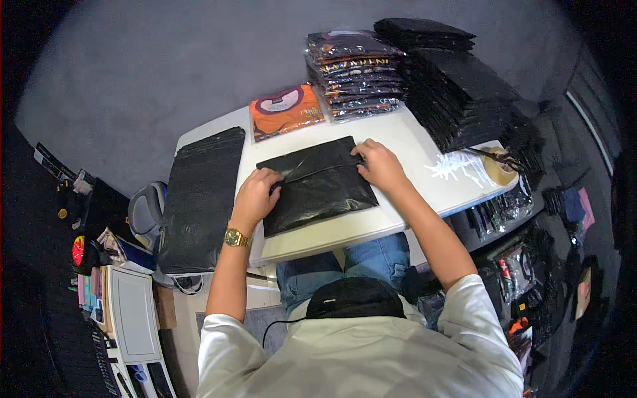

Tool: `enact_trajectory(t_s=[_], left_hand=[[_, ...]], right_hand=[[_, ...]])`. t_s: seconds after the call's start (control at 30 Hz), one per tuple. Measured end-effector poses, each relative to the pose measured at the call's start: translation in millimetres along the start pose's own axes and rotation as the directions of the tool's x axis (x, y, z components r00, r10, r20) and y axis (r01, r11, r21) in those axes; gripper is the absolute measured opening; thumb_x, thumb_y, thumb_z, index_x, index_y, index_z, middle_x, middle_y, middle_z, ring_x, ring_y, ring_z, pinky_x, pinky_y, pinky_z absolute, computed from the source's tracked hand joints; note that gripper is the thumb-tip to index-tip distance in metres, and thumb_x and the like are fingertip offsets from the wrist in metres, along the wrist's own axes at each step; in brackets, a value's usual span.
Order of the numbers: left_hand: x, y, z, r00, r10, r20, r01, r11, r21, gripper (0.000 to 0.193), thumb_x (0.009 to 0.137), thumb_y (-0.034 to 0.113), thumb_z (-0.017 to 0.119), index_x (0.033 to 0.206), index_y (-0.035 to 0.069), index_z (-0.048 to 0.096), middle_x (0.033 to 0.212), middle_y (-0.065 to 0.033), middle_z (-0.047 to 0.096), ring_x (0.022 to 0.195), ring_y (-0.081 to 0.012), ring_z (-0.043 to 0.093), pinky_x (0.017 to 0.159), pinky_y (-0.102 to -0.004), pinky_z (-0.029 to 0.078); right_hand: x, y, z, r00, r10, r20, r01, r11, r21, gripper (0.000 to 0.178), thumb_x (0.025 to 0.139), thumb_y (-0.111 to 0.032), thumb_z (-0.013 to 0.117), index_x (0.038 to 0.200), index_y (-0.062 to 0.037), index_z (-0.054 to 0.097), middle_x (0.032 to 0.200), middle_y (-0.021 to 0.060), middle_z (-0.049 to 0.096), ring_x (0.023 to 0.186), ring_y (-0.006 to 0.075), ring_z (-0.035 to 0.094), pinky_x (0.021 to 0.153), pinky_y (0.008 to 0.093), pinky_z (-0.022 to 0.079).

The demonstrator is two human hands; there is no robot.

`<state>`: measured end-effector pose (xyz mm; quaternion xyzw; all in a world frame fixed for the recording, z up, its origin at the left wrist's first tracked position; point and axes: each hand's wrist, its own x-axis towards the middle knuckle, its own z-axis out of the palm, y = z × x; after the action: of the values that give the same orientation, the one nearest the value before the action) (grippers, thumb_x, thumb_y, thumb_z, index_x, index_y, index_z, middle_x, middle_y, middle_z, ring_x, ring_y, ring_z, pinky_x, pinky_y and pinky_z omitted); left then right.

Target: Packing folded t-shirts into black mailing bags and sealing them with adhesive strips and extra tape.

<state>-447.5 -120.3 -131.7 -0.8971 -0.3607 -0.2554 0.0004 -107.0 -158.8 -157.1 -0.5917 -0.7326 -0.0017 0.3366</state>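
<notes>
both hands, left hand (255, 194) and right hand (379, 164), are pressing closed fingers along the black mailer bag (317, 186) flap on the desk (411, 142); firm, even pressing is sealing it best.

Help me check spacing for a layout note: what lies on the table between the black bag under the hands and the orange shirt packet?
Only bare white table separates the black bag from the orange shirt packet, as the head view shows.
</notes>
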Motion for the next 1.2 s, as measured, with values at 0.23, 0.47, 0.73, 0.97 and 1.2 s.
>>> enact_trajectory(t_s=[0.23, 0.47, 0.73, 0.97, 1.2], left_hand=[[-14.1, -26.3, -7.8, 0.998, -0.048, 0.045, 0.047, 0.999, 0.016, 0.016, 0.085, 0.003, 0.073, 0.101, 0.004, 0.073, 0.101, -0.0113, 0.069, 0.101, -0.0324, 0.066, 0.090, -0.0431, 0.056], [-8.8, -29.7, -16.3, 0.999, -0.027, 0.042, 0.029, 0.999, -0.039, 0.024, 0.085, 0.000, 0.069, 0.108, 0.004, 0.071, 0.102, -0.0117, 0.068, 0.101, -0.0330, 0.066, 0.091, -0.0440, 0.056], [-21.1, -43.6, -14.6, 0.986, -0.091, 0.142, 0.100, 0.993, -0.059, 0.022, 0.085, -0.001, 0.069, 0.106, 0.003, 0.072, 0.101, -0.0127, 0.065, 0.100, -0.0332, 0.065, 0.089, -0.0439, 0.055], [-14.8, -37.7, -21.9, 0.968, -0.135, 0.212, 0.152, 0.986, -0.067, 0.019, 0.084, 0.001, 0.070, 0.103, 0.004, 0.072, 0.100, -0.0113, 0.064, 0.101, -0.0332, 0.064, 0.091, -0.0456, 0.054], [55.5, 24.2, 18.7, 1.000, -0.020, -0.024, 0.018, 0.995, -0.093, 0.033, 0.094, 0.015, 0.069, 0.126, 0.008, 0.067, 0.138, -0.0180, 0.058, 0.133, -0.0434, 0.051, 0.112, -0.0541, 0.043]], right_hand=[[-1.2, -9.4, 11.7, 0.997, 0.061, -0.049, -0.057, 0.995, 0.078, 0.008, 0.084, -0.004, 0.073, 0.092, -0.0045, 0.072, 0.096, 0.0156, 0.068, 0.091, 0.0382, 0.069, 0.081, 0.0474, 0.058], [-18.8, -19.1, 15.4, 0.998, 0.049, -0.029, -0.047, 0.998, 0.052, 0.009, 0.084, 0.002, 0.072, 0.090, 0.0005, 0.067, 0.095, 0.0179, 0.064, 0.092, 0.0391, 0.067, 0.083, 0.0471, 0.057], [-19.1, -25.7, 18.6, 0.995, 0.098, -0.028, -0.096, 0.994, 0.044, 0.015, 0.080, 0.006, 0.072, 0.089, 0.0007, 0.062, 0.096, 0.0180, 0.062, 0.092, 0.0398, 0.065, 0.082, 0.0476, 0.057], [-16.5, -24.8, 16.5, 0.995, 0.104, 0.005, -0.104, 0.992, 0.070, 0.016, 0.079, 0.007, 0.072, 0.089, 0.0013, 0.061, 0.099, 0.0184, 0.061, 0.092, 0.0400, 0.065, 0.082, 0.0478, 0.056], [-15.7, -27.1, 9.1, 0.994, 0.107, 0.000, -0.107, 0.993, 0.046, 0.018, 0.078, 0.008, 0.071, 0.093, 0.0021, 0.062, 0.101, 0.0181, 0.062, 0.098, 0.0390, 0.064, 0.086, 0.0466, 0.056]])
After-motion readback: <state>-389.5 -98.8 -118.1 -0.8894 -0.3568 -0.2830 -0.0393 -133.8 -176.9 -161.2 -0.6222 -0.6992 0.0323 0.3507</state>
